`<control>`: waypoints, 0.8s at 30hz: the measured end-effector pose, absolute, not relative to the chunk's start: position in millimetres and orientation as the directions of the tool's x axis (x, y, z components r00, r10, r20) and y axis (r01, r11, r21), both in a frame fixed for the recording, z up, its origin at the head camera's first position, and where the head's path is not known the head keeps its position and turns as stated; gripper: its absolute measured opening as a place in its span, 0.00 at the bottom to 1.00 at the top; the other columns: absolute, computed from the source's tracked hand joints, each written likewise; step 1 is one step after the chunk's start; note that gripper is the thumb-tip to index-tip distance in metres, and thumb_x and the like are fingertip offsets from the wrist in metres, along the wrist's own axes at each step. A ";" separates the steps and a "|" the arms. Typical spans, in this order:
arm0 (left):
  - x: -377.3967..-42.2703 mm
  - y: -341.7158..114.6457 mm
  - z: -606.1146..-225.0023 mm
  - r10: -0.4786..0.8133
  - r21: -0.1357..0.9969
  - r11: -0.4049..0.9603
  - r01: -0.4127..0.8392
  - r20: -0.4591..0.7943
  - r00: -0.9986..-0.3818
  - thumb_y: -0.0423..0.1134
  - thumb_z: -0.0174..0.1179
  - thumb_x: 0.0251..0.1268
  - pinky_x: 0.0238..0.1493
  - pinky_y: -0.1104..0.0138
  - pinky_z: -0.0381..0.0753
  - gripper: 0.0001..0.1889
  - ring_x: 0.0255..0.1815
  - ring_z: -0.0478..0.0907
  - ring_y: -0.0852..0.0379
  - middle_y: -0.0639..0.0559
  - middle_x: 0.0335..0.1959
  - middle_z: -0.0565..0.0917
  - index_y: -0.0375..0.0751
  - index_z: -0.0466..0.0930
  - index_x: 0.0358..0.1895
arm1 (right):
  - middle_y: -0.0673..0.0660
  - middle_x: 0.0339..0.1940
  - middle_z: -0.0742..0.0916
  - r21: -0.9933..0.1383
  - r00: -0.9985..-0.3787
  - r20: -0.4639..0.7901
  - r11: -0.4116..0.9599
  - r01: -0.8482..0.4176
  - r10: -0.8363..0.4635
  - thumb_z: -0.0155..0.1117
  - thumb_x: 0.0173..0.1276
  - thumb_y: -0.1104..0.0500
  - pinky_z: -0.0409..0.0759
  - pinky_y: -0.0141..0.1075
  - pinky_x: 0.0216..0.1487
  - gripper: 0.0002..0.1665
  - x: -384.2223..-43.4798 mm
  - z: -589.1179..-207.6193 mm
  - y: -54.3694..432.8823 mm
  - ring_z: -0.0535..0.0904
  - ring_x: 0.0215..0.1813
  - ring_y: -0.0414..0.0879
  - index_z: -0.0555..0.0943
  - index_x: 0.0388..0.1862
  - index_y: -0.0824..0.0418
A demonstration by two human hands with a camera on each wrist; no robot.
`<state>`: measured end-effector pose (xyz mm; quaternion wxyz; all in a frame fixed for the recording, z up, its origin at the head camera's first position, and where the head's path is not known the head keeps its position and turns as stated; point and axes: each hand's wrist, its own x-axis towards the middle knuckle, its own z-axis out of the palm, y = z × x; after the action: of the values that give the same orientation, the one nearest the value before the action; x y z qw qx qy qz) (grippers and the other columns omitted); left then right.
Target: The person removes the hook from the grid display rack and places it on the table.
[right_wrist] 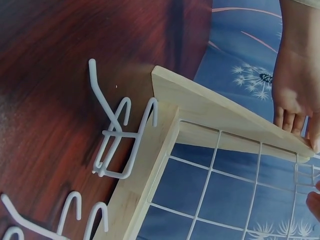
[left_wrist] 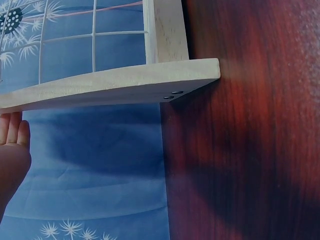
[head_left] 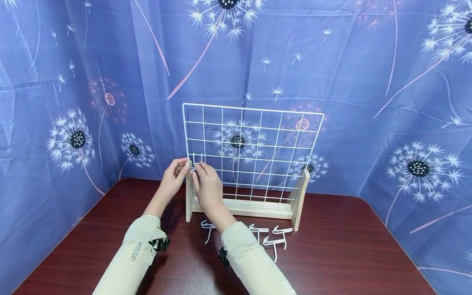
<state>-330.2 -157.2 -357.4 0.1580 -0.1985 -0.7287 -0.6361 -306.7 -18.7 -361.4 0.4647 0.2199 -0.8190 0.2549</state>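
A white wire grid panel [head_left: 254, 110] stands upright in a wooden stand [head_left: 247, 209]. At its left edge my right hand [head_left: 210, 186] pinches a white wire hook [head_left: 201, 157], whose two prongs overlap the grid wires. My left hand [head_left: 172, 177] grips the top of the stand's left side board [head_left: 189, 200], fingers against its outer face. In the left wrist view only part of the left hand [left_wrist: 14, 145] shows beside the board. The right wrist view catches just the right fingertips [right_wrist: 314, 202] by the held hook.
Several more white hooks lie on the dark red table [head_left: 332, 246] before the stand, one [head_left: 274, 242] nearest the front and another [right_wrist: 120, 133] close to the base. A blue dandelion-print curtain [head_left: 350, 155] hangs behind and at both sides.
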 end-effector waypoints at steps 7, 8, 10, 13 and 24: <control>-330.6 -156.8 -358.1 0.085 0.864 0.115 0.491 0.484 -0.871 0.29 0.50 0.72 0.49 0.81 0.71 0.19 0.46 0.73 0.68 0.25 0.57 0.73 0.20 0.65 0.62 | 0.61 0.47 0.86 -0.218 -0.451 0.886 0.759 -0.614 -0.110 0.65 0.66 0.62 0.81 0.40 0.50 0.12 -308.7 -361.9 -17.1 0.82 0.50 0.52 0.85 0.47 0.61; -330.8 -156.8 -358.2 0.083 0.864 0.116 0.491 0.484 -0.871 0.29 0.50 0.72 0.49 0.81 0.71 0.19 0.46 0.73 0.68 0.25 0.57 0.73 0.20 0.65 0.61 | 0.61 0.47 0.86 -0.218 -0.448 0.887 0.758 -0.615 -0.108 0.65 0.66 0.62 0.81 0.40 0.50 0.11 -308.9 -361.9 -16.9 0.82 0.50 0.52 0.85 0.47 0.61; -331.5 -156.8 -358.5 0.081 0.863 0.120 0.491 0.484 -0.871 0.29 0.50 0.72 0.49 0.81 0.71 0.19 0.46 0.73 0.68 0.25 0.56 0.73 0.20 0.65 0.61 | 0.60 0.46 0.86 -0.219 -0.449 0.887 0.758 -0.615 -0.108 0.65 0.65 0.63 0.81 0.40 0.49 0.11 -309.0 -361.9 -16.5 0.82 0.50 0.52 0.86 0.47 0.60; -332.0 -156.5 -358.5 0.076 0.863 0.127 0.489 0.483 -0.872 0.29 0.50 0.72 0.48 0.81 0.72 0.19 0.46 0.73 0.68 0.25 0.56 0.74 0.20 0.66 0.61 | 0.60 0.47 0.86 -0.223 -0.451 0.886 0.755 -0.617 -0.108 0.65 0.65 0.64 0.81 0.39 0.50 0.11 -309.4 -361.8 -15.9 0.82 0.50 0.52 0.86 0.47 0.61; -328.2 -154.3 -354.9 0.073 0.858 0.151 0.491 0.486 -0.871 0.28 0.50 0.72 0.48 0.81 0.71 0.19 0.46 0.73 0.68 0.24 0.55 0.73 0.19 0.65 0.60 | 0.61 0.47 0.87 -0.205 -0.428 0.895 0.735 -0.647 -0.127 0.65 0.65 0.65 0.80 0.39 0.51 0.12 -311.7 -361.4 -14.0 0.82 0.49 0.53 0.85 0.48 0.61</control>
<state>-328.2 -154.3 -354.9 0.1676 -0.1906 -0.7399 -0.6230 -311.7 -14.0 -361.4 0.4769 0.2419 -0.8000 0.2723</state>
